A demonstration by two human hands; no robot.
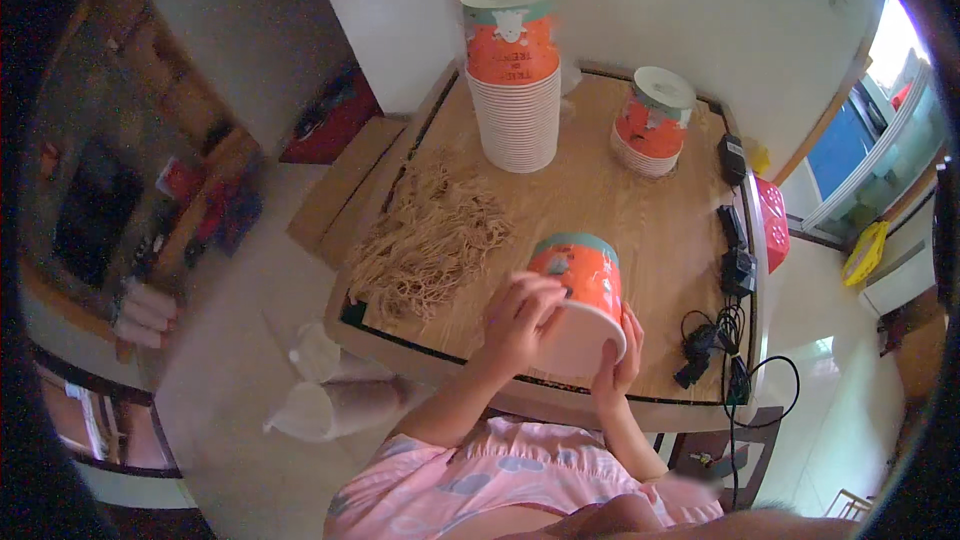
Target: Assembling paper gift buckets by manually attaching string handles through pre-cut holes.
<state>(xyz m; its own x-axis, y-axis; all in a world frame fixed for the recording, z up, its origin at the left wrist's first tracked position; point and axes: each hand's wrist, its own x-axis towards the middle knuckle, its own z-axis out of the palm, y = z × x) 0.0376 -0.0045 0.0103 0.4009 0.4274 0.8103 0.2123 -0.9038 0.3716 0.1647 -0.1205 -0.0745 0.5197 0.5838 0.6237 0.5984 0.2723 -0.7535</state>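
Note:
An orange paper bucket (590, 265) with a green band is tilted over the near part of the table, its wide white end toward me. My right hand (618, 358) grips that end at its right edge, thumb over the white side. Curled fingers of my left hand (525, 315) press on the bucket's left side near the edge; they are slightly blurred. Left of the bucket lies a loose pile of tan twine (435, 235). Behind stands a tall stack of similar buckets (515, 110), upside down. A shorter upside-down stack (650, 130) is at the back right.
The wooden table (590, 195) has a dark edge strip. Black adapters (738, 270) and a coiled black cable (735, 340) lie along its right side, the cable hanging over the front. A red crate (770, 220) is beyond the right edge. White bags (325, 405) lie on the floor at left.

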